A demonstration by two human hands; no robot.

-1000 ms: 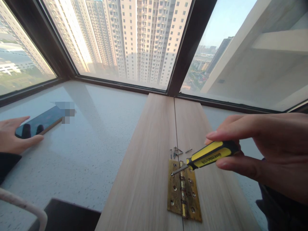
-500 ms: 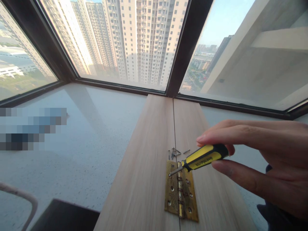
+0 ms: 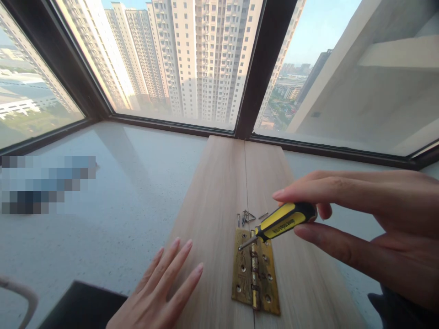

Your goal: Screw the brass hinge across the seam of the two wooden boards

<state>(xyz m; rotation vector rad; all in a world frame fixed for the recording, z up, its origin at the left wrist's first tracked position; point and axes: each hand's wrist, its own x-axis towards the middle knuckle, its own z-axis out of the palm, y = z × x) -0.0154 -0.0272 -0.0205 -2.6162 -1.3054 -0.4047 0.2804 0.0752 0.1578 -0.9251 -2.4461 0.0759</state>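
Observation:
My right hand (image 3: pixel 370 224) pinches a yellow-and-black screwdriver (image 3: pixel 279 220), whose tip rests at the top left hole of a brass hinge (image 3: pixel 253 274). The hinge lies open across the seam between two light wooden boards (image 3: pixel 212 205). Several loose screws (image 3: pixel 247 216) lie just beyond the hinge. My left hand (image 3: pixel 161 288) has its fingers stretched out flat over the left board's near edge, left of the hinge, holding nothing.
The boards rest on a pale speckled sill (image 3: pixel 113 205) under large windows with dark frames (image 3: pixel 255 73). A blurred-out object (image 3: pixel 44 183) lies at the far left. A dark panel (image 3: pixel 82 306) sits at the bottom left.
My left hand left the object at far left, dropped out of view, and now comes in from below onto the left board. The screwdriver shifted slightly left over the hinge.

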